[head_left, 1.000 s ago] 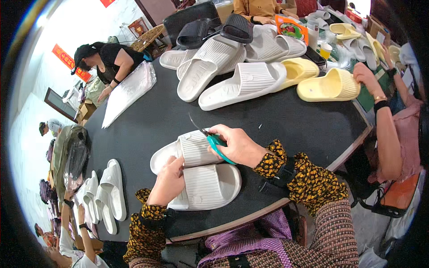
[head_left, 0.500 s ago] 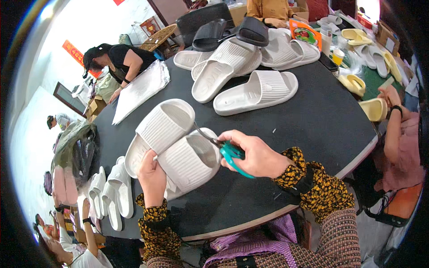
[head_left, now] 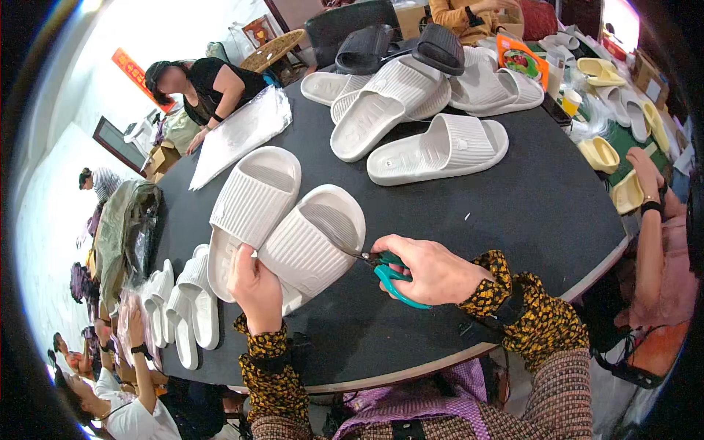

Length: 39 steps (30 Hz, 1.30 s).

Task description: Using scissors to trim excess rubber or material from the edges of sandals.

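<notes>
Two white ribbed slide sandals lie side by side on the dark round table [head_left: 528,220], tilted toward the far right. My left hand [head_left: 253,282] grips the heel end of the pair, thumb on the left sandal [head_left: 253,194]. My right hand [head_left: 425,268] holds green-handled scissors [head_left: 381,268] whose blades rest on the strap of the right sandal [head_left: 315,235].
A heap of white sandals [head_left: 411,103] and two black ones [head_left: 400,48] fills the far side. A clear plastic bag stack [head_left: 238,132] lies at the far left. More white sandals [head_left: 183,308] sit below the table's left edge. Other people sit around; an arm [head_left: 649,220] at right handles yellow sandals [head_left: 609,158].
The view has swung so the sandal pair sits farther left and higher. My left hand shifted along the heels and my right hand with the scissors came in over the right sandal.
</notes>
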Tool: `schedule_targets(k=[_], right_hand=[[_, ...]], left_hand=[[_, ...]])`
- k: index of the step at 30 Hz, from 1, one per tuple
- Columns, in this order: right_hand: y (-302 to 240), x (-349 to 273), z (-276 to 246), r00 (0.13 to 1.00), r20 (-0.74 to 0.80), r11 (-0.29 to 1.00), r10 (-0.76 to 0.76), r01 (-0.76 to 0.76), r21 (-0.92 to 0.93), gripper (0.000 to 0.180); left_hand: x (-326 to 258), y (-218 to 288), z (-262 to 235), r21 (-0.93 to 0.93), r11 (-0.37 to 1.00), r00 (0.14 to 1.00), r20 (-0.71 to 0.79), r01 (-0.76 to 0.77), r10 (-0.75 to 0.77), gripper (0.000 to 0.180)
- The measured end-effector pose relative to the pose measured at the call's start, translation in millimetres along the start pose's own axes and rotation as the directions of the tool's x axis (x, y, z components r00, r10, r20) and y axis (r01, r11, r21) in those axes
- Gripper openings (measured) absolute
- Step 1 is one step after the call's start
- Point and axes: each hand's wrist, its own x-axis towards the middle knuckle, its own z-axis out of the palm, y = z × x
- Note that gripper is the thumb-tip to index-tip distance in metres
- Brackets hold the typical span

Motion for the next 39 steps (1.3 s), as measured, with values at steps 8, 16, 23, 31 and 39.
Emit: schedule_targets(k=[8,16,23,31,39], right_hand=[[1,1,2,0.999,-0.001,0.999,-0.033,0.033,0.042,0.037],[2,1,3,0.999,-0.002,0.996,-0.037,0.037,0.077,0.036],[2,1,3,0.999,-0.049,0.99,-0.014,0.02,0.138,0.036],[-8,2,-5,0.968,-0.25,0.995,-0.03,0.052,0.081,0.036],[-7,1,-10,0.971,-0.239,0.998,0.018,-0.002,0.07,0.039]], left_hand=[[0,12,-1,-0.079,0.997,0.997,0.075,0.016,-0.01,0.031],[2,18,-2,-0.046,0.998,0.995,0.089,-0.033,0.037,0.028],[2,19,-3,-0.02,0.995,0.985,0.139,-0.097,0.099,0.031],[2,29,-2,-0.031,0.962,0.95,0.148,-0.272,0.273,0.033],[2,42,-6,-0.108,0.938,0.905,0.25,-0.328,0.345,0.031]])
